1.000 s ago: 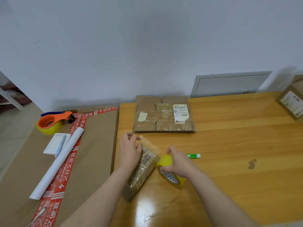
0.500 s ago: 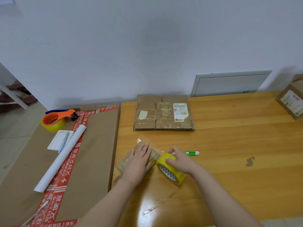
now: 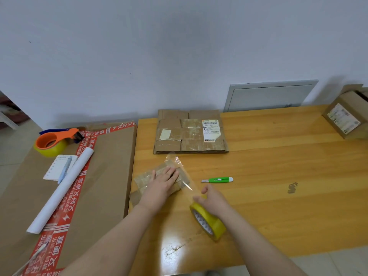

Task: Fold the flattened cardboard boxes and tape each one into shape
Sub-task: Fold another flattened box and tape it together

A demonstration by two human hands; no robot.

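Cardboard box lies on the worktop under the flat, spread left hand, while the right hand grips a yellow tape roll.

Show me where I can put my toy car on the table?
The biggest bare patch of table lies right of the green cutter and the tape roll, round the dark stain. Another lies between the flat cardboard stack and the labelled box at the far right. It is crowded by the left hand, the small box and the stretched tape.
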